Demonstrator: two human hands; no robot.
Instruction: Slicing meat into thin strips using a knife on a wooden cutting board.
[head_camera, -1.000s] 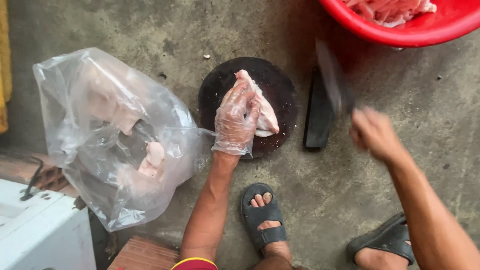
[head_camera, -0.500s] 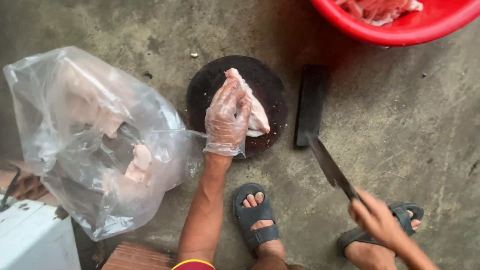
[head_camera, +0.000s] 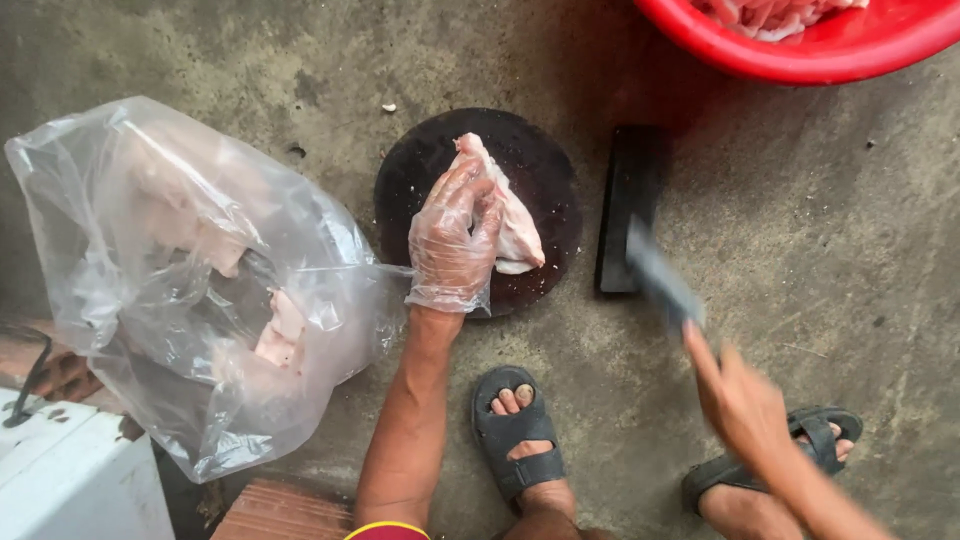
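Pressing the meat (head_camera: 515, 225) flat on the round board (head_camera: 545, 170), the gloved left hand (head_camera: 455, 240) lay spread, fingers risking a cut from the cleaver (head_camera: 660, 280) gripped by the blurred right hand (head_camera: 740, 395)

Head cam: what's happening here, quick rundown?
A person crouches over a concrete floor. The left hand, in a thin clear glove, presses a piece of raw meat onto a round dark chopping board. The right hand holds a cleaver, blurred, above a dark rectangular block beside the board. A clear plastic bag with more meat lies left of the board; a red basin of cut meat sits at the top edge.
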